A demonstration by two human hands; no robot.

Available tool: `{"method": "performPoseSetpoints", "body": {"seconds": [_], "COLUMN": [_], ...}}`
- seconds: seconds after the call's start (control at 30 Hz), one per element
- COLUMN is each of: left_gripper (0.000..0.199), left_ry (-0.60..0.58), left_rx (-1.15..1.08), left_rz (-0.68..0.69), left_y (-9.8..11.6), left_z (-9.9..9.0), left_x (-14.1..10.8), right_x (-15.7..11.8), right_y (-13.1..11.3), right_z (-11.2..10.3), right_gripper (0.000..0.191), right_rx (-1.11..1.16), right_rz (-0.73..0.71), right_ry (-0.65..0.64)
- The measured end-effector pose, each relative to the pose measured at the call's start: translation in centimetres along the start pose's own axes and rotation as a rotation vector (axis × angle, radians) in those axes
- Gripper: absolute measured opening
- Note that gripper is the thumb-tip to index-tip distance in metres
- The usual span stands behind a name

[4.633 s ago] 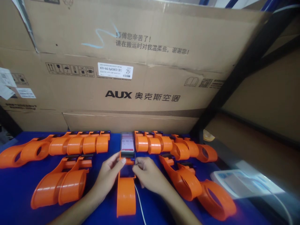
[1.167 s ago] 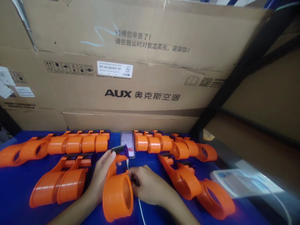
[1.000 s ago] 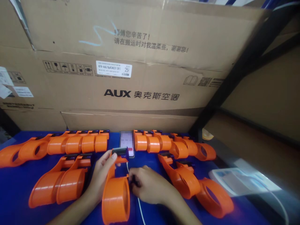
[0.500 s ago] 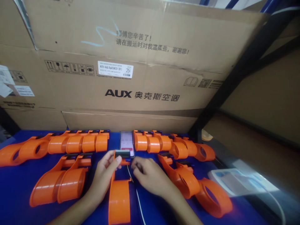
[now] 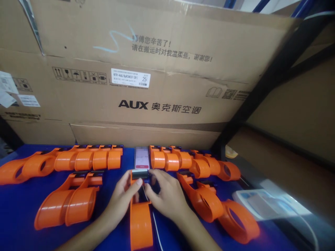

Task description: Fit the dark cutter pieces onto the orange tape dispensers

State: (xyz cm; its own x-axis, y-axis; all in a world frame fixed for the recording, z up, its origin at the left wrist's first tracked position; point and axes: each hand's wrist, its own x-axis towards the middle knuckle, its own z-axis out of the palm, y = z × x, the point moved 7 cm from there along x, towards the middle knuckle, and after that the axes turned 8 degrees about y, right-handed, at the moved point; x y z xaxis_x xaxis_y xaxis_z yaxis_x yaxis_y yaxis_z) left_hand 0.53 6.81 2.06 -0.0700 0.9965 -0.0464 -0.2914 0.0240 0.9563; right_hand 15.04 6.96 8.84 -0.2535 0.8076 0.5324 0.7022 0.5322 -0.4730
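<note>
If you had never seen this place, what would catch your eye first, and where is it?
Bright orange ring-ended tools would likely catch it first, set out on both sides of the blue tabletop. At the centre, the left hand holds another orange tool, with the right hand at its dark blue end. Behind stands a cardboard box marked AUX.

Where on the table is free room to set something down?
Free: table left of the front left dispensers; a narrow strip between right forearm and front right dispensers. Crowded: back row; middle, with left hand and right hand at one dispenser.
</note>
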Motion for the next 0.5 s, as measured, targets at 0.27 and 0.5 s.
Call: {"method": "performPoseSetpoints", "body": {"seconds": [0.27, 0.5], "left_gripper": [0.038, 0.034], "left_ry": [-0.029, -0.034], "left_rx": [0.007, -0.072], "left_rz": [-0.051, -0.071], "left_y": [-0.37, 0.11], "left_z": [0.31, 0.31], "left_x": [-0.12, -0.14], "right_x": [-0.01, 0.07], "right_y": [-0.43, -0.49], "right_z": [0.3, 0.48], "right_gripper": [0.008, 0.011], "right_rx": [-0.028, 0.031], "right_rz": [-0.016, -0.009], "right_ry": [-0.074, -0.134]}}
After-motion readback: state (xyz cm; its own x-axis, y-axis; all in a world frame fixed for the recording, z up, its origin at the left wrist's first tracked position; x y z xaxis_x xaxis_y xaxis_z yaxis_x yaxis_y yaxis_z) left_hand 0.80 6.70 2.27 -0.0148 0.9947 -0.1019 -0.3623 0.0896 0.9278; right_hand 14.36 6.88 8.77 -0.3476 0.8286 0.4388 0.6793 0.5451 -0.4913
